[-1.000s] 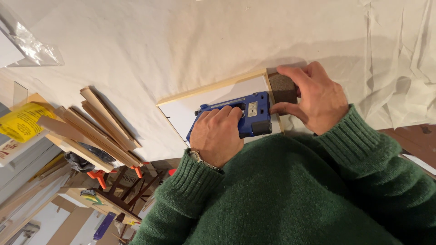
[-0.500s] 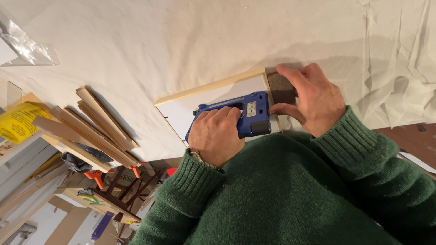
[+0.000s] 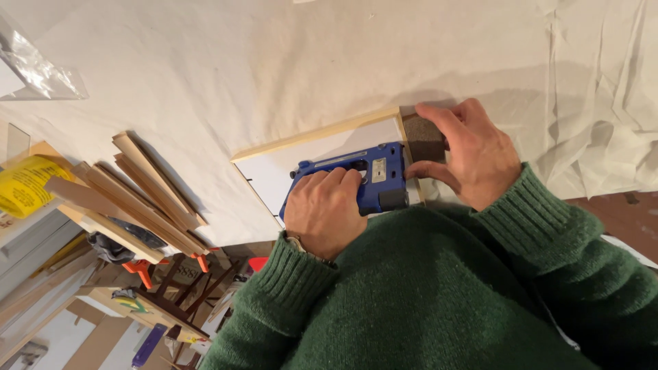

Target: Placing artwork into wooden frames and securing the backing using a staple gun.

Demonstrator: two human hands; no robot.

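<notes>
head view, going left to right: a clear plastic bag [image 3: 38,68] lies at the far left edge of the pale cloth-covered table [image 3: 274,62], with a yellow roll [image 3: 24,185] below it and a loose fan of wood strips [image 3: 137,199] beside that, well apart from the work. near the middle the left hand [image 3: 325,212] is wrapped tight around a blue staple gun [image 3: 373,178], whose long axis runs left to right across a white panel [image 3: 274,171] edged by a light wooden frame [image 3: 315,133]. the gun's nose points right, at the frame's corner. there the right hand [image 3: 473,157] is nearer, its fingers curled and pinching a dark block [image 3: 425,137] against that corner, just beside the gun's nose. green sleeves [image 3: 425,294] fill the foreground; nothing stands between gun and corner.
</notes>
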